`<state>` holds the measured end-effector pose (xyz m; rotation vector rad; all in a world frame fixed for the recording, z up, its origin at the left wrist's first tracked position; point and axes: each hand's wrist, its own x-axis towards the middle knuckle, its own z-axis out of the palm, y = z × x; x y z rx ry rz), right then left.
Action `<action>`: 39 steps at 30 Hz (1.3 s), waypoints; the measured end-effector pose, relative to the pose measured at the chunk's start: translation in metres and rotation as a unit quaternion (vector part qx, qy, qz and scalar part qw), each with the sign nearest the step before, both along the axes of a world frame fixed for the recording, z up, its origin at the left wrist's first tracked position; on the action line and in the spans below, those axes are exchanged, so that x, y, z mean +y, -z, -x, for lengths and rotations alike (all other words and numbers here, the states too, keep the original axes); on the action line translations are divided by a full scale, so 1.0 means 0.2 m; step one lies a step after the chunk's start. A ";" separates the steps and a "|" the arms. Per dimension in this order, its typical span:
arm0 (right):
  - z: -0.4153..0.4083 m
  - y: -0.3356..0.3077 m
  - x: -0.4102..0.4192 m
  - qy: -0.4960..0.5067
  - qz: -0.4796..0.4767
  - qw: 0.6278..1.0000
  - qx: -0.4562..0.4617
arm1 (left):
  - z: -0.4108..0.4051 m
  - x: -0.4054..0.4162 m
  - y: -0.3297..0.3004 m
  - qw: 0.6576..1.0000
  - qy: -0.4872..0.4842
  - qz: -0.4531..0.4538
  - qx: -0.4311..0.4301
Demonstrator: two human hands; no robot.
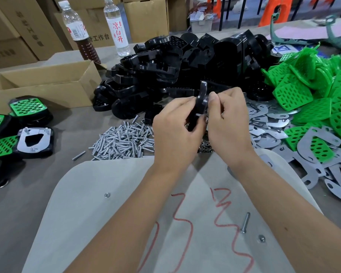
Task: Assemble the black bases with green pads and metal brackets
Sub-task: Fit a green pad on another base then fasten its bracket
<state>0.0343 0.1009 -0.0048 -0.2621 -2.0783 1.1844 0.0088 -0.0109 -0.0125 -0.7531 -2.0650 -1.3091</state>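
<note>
I see both hands raised over the screws [124,139], left hand [177,133] and right hand [227,125] curled around one black base [202,95] held edge-on, its lower half hidden by fingers, base pile [175,62] behind, pads [311,99] cut off right.

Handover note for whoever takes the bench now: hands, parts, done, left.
Left hand and right hand both grip one black base, held on edge above the screw pile.
Stock: black bases heap at centre back, green pads at right, metal brackets in front of them at right.
Done: finished units stacked at left by the cardboard box.
Left: the held base shows no pad or bracket from here; large heaps remain.
</note>
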 end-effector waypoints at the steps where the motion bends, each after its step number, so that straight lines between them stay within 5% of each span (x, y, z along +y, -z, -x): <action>1: 0.00 0.00 -0.01 -0.007 0.039 0.999 -0.012 | 0.01 0.00 0.00 1.000 -0.008 0.014 0.024; 5: 0.01 0.01 -0.01 -0.029 0.109 0.993 -0.033 | 0.01 0.00 0.02 0.997 -0.030 0.026 0.067; 11: -0.02 0.01 0.02 -0.061 -0.169 0.984 0.017 | -0.01 -0.02 0.00 0.996 -0.030 -0.066 -0.046; 14: 0.00 0.02 0.03 -0.088 -0.230 0.969 0.012 | 0.00 -0.04 -0.01 0.991 -0.016 -0.093 -0.099; 39: -0.01 0.02 0.00 -0.016 -0.228 0.972 0.061 | -0.01 -0.06 -0.05 0.991 0.035 -0.059 -0.118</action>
